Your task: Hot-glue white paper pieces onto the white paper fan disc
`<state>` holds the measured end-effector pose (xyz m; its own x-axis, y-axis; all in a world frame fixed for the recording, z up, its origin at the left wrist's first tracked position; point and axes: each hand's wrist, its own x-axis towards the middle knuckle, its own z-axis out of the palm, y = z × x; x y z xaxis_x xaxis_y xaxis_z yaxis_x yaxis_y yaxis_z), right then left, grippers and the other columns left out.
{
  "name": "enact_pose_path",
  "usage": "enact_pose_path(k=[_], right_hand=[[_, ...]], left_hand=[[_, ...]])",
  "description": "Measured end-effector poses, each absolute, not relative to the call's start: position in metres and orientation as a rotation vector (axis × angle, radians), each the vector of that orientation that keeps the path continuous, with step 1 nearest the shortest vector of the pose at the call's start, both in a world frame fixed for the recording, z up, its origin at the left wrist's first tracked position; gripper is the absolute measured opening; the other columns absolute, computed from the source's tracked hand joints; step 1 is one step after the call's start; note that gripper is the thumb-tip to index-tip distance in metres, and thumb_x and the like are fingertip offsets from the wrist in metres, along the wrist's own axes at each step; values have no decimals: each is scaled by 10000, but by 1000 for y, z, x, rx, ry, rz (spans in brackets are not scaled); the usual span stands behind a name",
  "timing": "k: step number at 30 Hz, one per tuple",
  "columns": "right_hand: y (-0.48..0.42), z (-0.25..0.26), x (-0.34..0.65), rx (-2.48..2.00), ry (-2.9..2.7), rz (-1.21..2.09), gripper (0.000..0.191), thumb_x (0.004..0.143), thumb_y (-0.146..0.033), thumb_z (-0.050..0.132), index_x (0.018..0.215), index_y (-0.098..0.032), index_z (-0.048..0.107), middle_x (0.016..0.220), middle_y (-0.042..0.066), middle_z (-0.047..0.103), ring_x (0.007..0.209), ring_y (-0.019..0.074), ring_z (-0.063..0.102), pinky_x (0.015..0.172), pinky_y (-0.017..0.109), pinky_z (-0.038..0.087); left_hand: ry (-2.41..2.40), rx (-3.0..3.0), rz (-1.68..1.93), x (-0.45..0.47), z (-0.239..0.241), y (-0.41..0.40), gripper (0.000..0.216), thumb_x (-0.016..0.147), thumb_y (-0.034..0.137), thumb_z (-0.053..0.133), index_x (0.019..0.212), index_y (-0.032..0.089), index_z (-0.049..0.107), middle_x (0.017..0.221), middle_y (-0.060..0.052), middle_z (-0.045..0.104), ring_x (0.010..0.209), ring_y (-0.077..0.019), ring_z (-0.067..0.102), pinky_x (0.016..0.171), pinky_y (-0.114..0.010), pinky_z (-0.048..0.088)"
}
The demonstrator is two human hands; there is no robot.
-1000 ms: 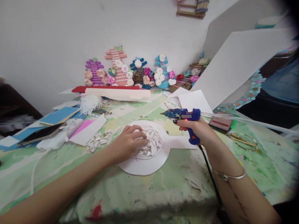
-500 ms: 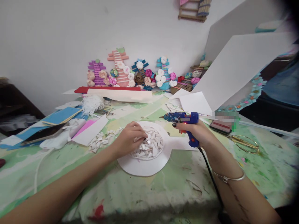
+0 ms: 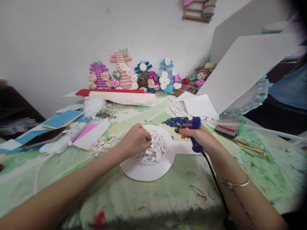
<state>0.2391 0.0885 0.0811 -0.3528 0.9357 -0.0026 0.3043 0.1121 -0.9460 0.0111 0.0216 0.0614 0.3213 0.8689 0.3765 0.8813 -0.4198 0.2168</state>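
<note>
My right hand (image 3: 200, 135) grips a blue hot glue gun (image 3: 185, 123), its nozzle pointing left just above the far edge of a white paper disc (image 3: 146, 171). The disc lies on the paint-stained table and carries a mound of small white paper petals (image 3: 155, 150). My left hand (image 3: 135, 140) rests over the left side of that mound, fingers curled and pinched together at the petals. Whether a petal is between the fingertips is too small to see. The gun's black cord (image 3: 213, 179) runs down along my right forearm.
Loose white petals (image 3: 103, 143) lie left of the disc, beside white and pink paper strips (image 3: 92, 134). Gold scissors (image 3: 251, 147) and a phone (image 3: 226, 129) sit to the right. Flower-decorated stick crafts (image 3: 134, 76) line the wall. Large white boards (image 3: 242, 67) lean at the right.
My left hand has gone from lying flat on the petal mound to a lifted, curled pinch. The glue gun has drifted a little left and down toward the disc.
</note>
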Motion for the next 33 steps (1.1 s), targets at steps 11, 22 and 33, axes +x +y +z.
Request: enact_pose_path(k=[11,22,33], right_hand=[[89,80,240,-1184,-1764,1238,175,603,-319,697,656,-176,611,626,9,617,621,156,555,555,258,403],[90,79,240,-1186,-1777,1230,193,598,-328,698,689,-171,633,639,16,626,629,165,560,559,265,409],[90,78,239,-1225,-1748,1228,192,592,-309,703,720,-180,645,674,3,646,637,152,578,551,240,424]], left_hand=[[-1921,-2290,-583,25,57,19,89,613,106,597,633,185,634,622,-39,648,692,-227,560,584,-305,423],[-2204,-2364,-845,18,57,20,134,596,151,588,707,185,656,690,2,664,635,-162,592,553,-243,433],[-2342,-2028,-623,-42,90,20,153,639,281,579,701,209,699,782,-6,697,799,-197,604,716,-256,418]])
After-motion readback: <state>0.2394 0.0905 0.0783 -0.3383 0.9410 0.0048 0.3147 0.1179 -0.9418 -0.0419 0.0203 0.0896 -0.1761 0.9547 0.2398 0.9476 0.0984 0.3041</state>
